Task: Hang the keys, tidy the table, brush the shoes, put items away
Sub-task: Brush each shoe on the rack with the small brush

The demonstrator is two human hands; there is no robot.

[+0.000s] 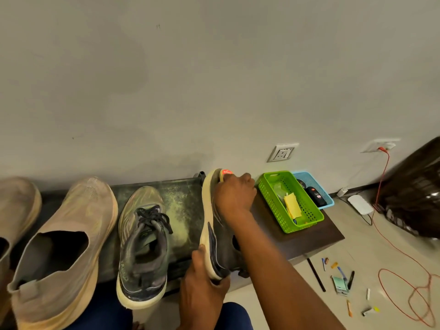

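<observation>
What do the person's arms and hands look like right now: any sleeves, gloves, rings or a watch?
Both hands are bare: no gloves on the left hand or the right hand. The right forearm is uncovered along its whole visible length, with no sleeve, watch or band in sight. No rings show on the visible fingers. Only the left wrist shows, also bare. Dark blue clothing covers the legs below.

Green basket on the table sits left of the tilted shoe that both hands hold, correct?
Not quite. In the head view the green basket sits right of the tilted shoe, not left. The left hand and right hand do hold the shoe.
</observation>
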